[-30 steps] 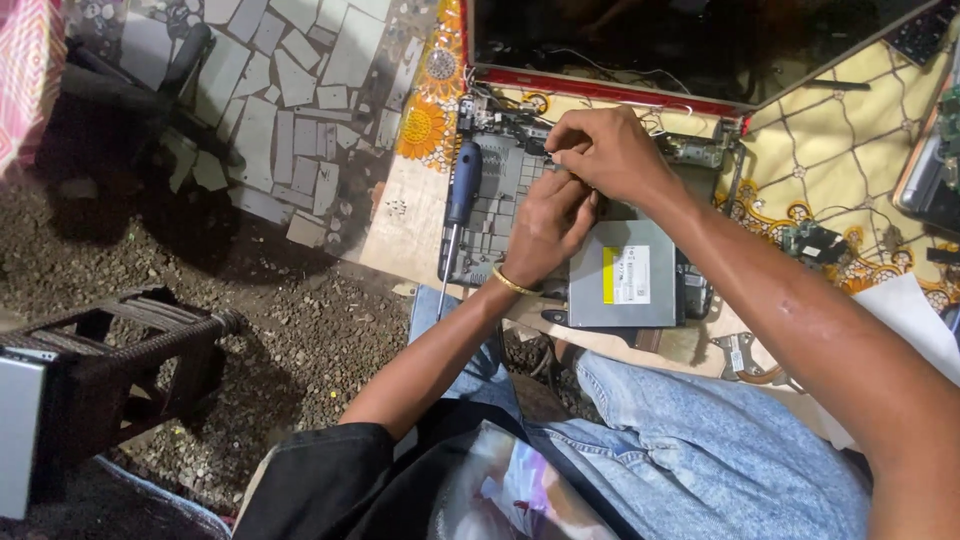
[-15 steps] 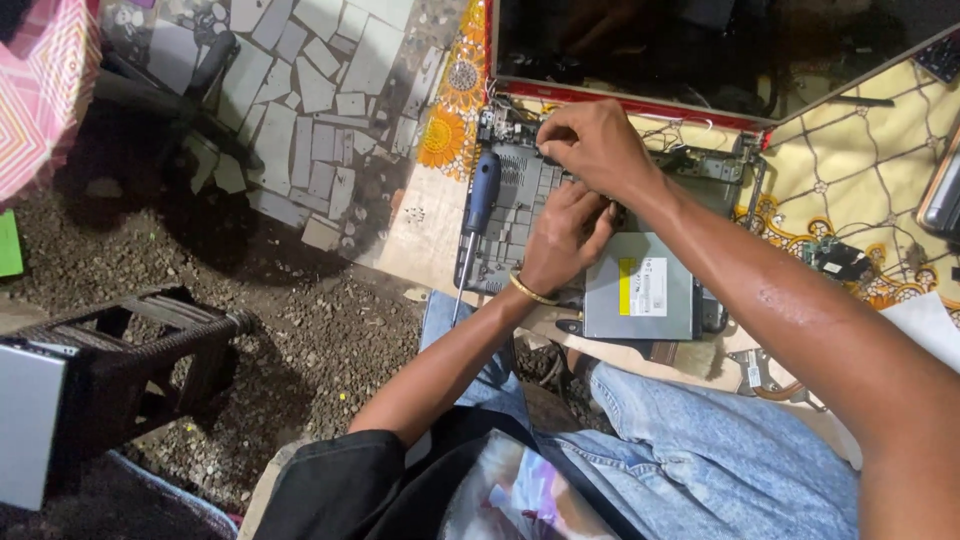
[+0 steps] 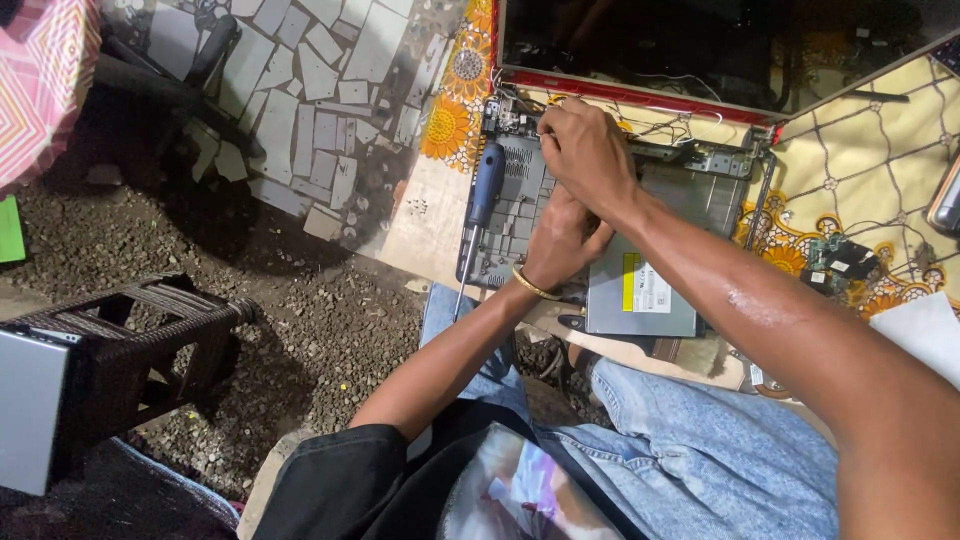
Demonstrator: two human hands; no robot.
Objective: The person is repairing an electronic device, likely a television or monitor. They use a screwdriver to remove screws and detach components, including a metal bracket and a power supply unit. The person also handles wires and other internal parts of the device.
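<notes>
- Opened laptop chassis (image 3: pixel 520 215) lies on a board w/ patterned yellow cloth (image 3: pixel 850 130), screen (image 3: pixel 650 40) tilted back behind it.
- R hand (image 3: pixel 590 155) over top-left corner of chassis, fingers curled down onto wires/parts near the hinge; pinching something small, can't tell what.
- L hand (image 3: pixel 560 240) just below, touching R hand, fingers bent onto the chassis; whether it grips anything – can't tell, hidden by R hand.
- Blue-handled screwdriver (image 3: pixel 482 205) lies free on chassis left edge, tip toward the lap; neither hand on it.
- Silver optical drive (image 3: pixel 640 295) sits at lower right of chassis, beside L wrist.
- Loose circuit board (image 3: pixel 838 262) on cloth, well apart to the right.
- Judgement: fine work; brace L hand on frame, pull straight & gently at the connector, not the wires; keep screwdriver from rolling off.
</notes>
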